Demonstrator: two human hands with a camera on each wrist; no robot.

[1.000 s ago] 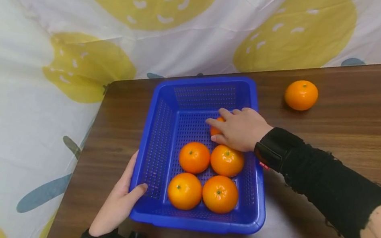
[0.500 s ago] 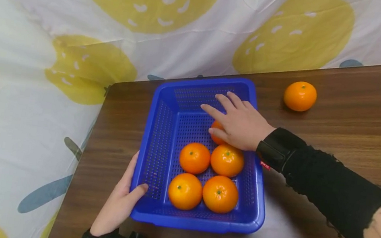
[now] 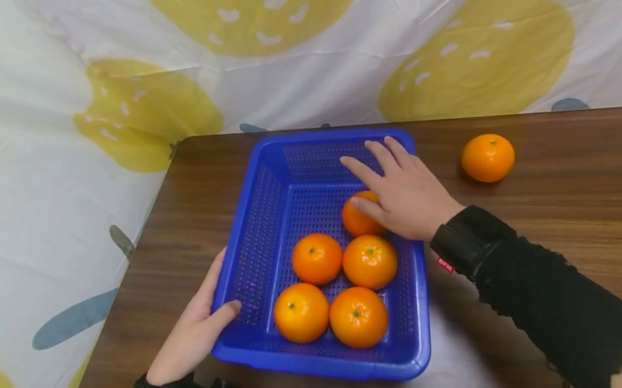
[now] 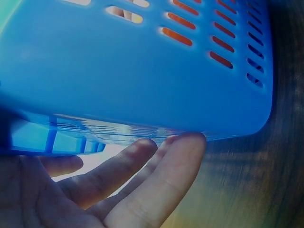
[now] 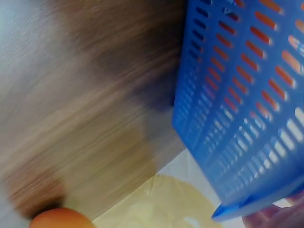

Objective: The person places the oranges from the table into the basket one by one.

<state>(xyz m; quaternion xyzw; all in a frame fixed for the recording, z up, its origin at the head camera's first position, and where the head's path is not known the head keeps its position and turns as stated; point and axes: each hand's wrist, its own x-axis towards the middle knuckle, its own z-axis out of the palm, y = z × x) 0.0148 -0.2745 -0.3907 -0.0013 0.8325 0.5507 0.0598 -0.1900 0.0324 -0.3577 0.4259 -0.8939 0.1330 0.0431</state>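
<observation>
A blue plastic basket with slotted walls stands on the table and holds several oranges. My left hand grips its near left side, thumb over the rim; in the left wrist view the fingers lie against the outer wall. Over the basket's right side is my right hand, fingers spread and holding nothing. Beneath its thumb sits one orange, partly covered. Closer to me are two pairs of oranges, among them a left orange and a right orange.
A single orange lies on the brown wooden table, to the right of the basket near the back edge. Behind the table hangs a white cloth printed with yellow fruit shapes.
My right hand has let go of the orange in the basket, spread its fingers and risen a little, up and to the right. The left hand and the basket stay in place.
</observation>
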